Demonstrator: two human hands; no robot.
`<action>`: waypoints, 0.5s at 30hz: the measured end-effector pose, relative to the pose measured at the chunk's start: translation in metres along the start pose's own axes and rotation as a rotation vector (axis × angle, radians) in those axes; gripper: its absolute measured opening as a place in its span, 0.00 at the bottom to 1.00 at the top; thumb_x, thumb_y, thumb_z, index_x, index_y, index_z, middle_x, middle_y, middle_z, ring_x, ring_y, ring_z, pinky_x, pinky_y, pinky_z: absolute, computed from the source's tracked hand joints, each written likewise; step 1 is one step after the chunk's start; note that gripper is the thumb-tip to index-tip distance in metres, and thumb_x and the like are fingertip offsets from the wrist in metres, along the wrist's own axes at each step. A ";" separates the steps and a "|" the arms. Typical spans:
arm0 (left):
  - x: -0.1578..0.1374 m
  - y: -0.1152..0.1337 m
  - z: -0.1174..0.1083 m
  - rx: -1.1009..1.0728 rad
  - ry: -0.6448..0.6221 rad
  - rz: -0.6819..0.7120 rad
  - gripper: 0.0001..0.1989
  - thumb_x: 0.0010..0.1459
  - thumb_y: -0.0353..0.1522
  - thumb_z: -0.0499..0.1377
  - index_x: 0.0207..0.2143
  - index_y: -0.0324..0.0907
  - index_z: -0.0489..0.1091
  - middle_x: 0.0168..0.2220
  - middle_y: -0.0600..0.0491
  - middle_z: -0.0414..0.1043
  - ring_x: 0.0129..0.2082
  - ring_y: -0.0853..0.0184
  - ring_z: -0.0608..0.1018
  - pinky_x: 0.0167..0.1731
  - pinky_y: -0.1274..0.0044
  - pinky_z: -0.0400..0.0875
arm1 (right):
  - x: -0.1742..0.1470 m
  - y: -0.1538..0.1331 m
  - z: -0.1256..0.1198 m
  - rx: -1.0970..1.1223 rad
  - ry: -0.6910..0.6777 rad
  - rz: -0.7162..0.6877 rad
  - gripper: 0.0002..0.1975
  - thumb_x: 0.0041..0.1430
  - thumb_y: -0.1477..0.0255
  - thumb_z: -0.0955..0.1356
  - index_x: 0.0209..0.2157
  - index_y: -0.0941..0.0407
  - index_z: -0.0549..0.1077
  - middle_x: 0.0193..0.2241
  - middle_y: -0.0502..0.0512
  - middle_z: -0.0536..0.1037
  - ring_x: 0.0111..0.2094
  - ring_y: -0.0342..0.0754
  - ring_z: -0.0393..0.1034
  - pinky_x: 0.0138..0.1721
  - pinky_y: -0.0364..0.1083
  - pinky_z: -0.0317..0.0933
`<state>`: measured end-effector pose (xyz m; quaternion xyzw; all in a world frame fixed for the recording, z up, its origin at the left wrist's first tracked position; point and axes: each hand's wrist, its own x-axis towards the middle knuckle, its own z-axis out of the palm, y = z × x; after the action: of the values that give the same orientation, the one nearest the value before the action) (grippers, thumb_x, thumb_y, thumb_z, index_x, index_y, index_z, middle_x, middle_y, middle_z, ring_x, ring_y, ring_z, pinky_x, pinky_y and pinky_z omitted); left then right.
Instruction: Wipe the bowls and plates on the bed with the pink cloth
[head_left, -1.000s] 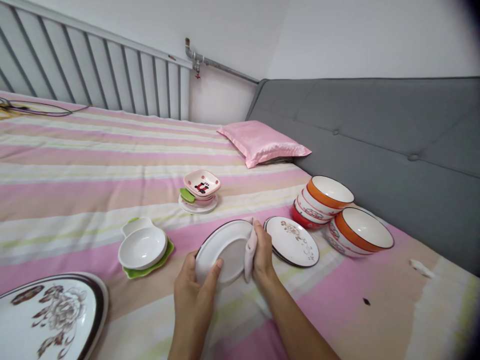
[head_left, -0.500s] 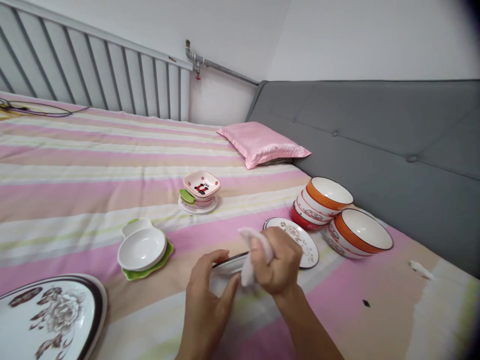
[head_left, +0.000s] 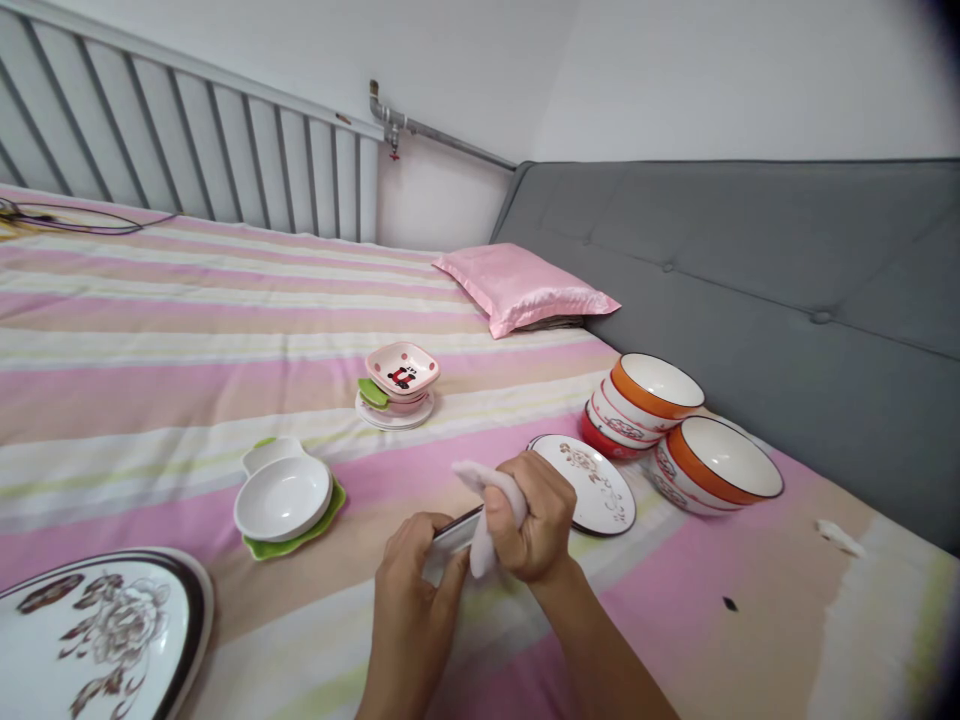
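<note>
Head view: dark-rimmed plate (head_left: 456,532) between my hands, nearly edge-on, rim slanting up rightward. My left hand (head_left: 411,590) pinches its left end, thumb opposing fingers; my right hand (head_left: 538,515) clutches cloth (head_left: 482,552) at right end (contact beneath hidden).

The cloth (head_left: 481,552) looks soft and matt, the white bowl (head_left: 283,497) smooth and glossy, the pillow (head_left: 525,283) satiny, the pipe (head_left: 457,142) dull metal.
</note>
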<state>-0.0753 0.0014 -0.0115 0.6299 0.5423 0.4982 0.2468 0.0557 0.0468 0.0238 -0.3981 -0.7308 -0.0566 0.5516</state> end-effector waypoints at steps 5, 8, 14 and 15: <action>0.002 -0.002 -0.002 -0.019 0.011 -0.063 0.08 0.53 0.38 0.57 0.30 0.43 0.70 0.28 0.54 0.73 0.28 0.65 0.74 0.31 0.76 0.67 | -0.004 0.011 0.002 0.104 0.007 0.204 0.12 0.57 0.67 0.60 0.22 0.57 0.64 0.19 0.49 0.63 0.23 0.43 0.58 0.27 0.44 0.51; 0.005 -0.003 -0.004 -0.047 0.020 -0.104 0.09 0.52 0.39 0.58 0.31 0.43 0.70 0.28 0.54 0.74 0.29 0.65 0.75 0.30 0.77 0.68 | -0.007 0.020 0.007 0.199 0.016 0.374 0.16 0.59 0.64 0.58 0.22 0.56 0.63 0.18 0.47 0.62 0.22 0.42 0.58 0.26 0.43 0.51; 0.007 0.005 -0.004 -0.171 0.151 -0.250 0.11 0.50 0.40 0.59 0.33 0.43 0.70 0.27 0.56 0.74 0.27 0.66 0.74 0.29 0.78 0.67 | -0.017 0.036 0.027 0.402 0.122 0.668 0.21 0.61 0.58 0.57 0.18 0.55 0.58 0.15 0.44 0.56 0.19 0.40 0.52 0.23 0.41 0.50; 0.006 0.006 -0.004 -0.193 0.179 -0.284 0.11 0.50 0.40 0.59 0.33 0.42 0.69 0.27 0.56 0.74 0.27 0.66 0.74 0.29 0.78 0.67 | -0.018 0.037 0.031 0.437 0.144 0.729 0.22 0.60 0.57 0.57 0.18 0.55 0.57 0.14 0.43 0.55 0.18 0.40 0.51 0.22 0.41 0.50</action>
<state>-0.0767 0.0046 -0.0022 0.4738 0.5952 0.5620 0.3245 0.0578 0.0784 -0.0170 -0.4988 -0.4968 0.2705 0.6567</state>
